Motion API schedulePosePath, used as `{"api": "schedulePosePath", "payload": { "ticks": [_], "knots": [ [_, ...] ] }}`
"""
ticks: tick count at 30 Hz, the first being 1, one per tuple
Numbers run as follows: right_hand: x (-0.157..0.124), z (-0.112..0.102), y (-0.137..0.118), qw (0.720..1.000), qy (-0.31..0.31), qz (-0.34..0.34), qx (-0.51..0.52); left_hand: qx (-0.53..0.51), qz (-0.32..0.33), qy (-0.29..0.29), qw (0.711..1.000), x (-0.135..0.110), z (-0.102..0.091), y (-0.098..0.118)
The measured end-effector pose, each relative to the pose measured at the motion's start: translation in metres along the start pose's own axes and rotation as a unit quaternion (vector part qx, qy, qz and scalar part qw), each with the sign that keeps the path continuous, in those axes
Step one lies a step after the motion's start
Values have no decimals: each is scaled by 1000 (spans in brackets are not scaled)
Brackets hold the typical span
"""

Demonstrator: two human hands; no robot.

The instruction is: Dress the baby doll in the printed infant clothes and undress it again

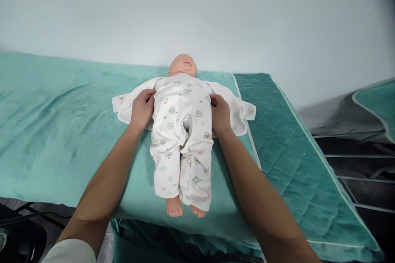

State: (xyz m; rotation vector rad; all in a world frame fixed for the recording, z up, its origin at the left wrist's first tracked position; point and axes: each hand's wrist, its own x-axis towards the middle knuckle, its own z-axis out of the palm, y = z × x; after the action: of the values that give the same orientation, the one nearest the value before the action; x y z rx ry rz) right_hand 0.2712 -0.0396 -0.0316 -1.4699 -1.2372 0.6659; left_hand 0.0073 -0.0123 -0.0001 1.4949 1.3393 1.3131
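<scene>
A baby doll (181, 65) lies on its back, head toward the wall and bare feet toward me. White printed baby trousers (182, 131) cover its legs and reach up over its torso. Spread out beneath the doll is a white baby shirt (237, 111), its sleeves stretched to both sides. My left hand (142, 109) is closed on the left edge of the trousers near the top. On the opposite edge, my right hand (220, 113) grips the trousers at about the same height. Some fingertips of both hands are hidden by the fabric.
A light green cover (61, 131) lies under the doll, with a darker quilted green mat (286, 164) at the right. A pale wall (197, 12) stands behind the bed. Metal bars (354, 178) show at the right, and a dark object (23, 236) is at lower left.
</scene>
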Motion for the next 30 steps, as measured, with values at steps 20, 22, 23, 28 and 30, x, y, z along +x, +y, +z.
{"api": "schedulePosePath", "payload": {
  "ticks": [20, 22, 23, 28, 30],
  "knots": [
    [55, 2, -53, 976, -172, -136, 11, 52, 76, -217, 972, 58, -6, 16],
    [59, 2, -55, 969, -210, -128, 2, 48, 79, -230, 969, 58, -6, 18],
    [60, 2, -57, 965, -226, -131, -2, 45, 86, -232, 968, 57, -6, 18],
    [70, 7, -65, 950, -268, -158, -3, 25, 97, -202, 974, 60, 4, 16],
    [76, 11, -64, 956, -257, -143, -5, 35, 84, -180, 979, 65, 10, 14]
  ]
}}
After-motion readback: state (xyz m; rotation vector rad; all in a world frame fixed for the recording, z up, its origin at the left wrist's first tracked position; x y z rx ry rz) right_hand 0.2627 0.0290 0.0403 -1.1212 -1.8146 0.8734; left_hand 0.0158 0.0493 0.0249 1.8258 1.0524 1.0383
